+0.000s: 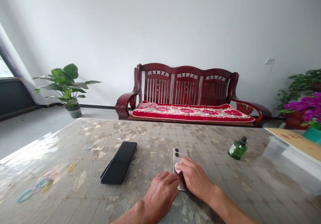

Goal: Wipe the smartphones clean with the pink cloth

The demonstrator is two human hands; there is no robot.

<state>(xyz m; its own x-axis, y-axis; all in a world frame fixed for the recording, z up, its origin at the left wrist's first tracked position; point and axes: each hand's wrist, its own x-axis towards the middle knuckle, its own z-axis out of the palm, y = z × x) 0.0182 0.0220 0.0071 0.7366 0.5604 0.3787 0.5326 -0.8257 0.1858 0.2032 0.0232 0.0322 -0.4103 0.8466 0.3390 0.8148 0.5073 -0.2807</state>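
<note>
A silver phone (178,154) lies camera-side up on the patterned table (155,140). My right hand (194,178) rests on its near half, fingers closed, pressing a small white piece (177,168) against the phone's back. My left hand (160,194) is beside it, fingers curled against the phone's near left edge. A black phone (119,166) lies face down to the left, apart from both hands. A small green bottle (237,148) with a black cap stands to the right.
Several coloured rubber bands (43,183) lie at the table's left. A clear plastic box (288,155) and a cardboard sheet (298,140) sit at the right edge. Behind the table are a red wooden bench (185,96), a potted plant (66,86) and purple flowers (306,105).
</note>
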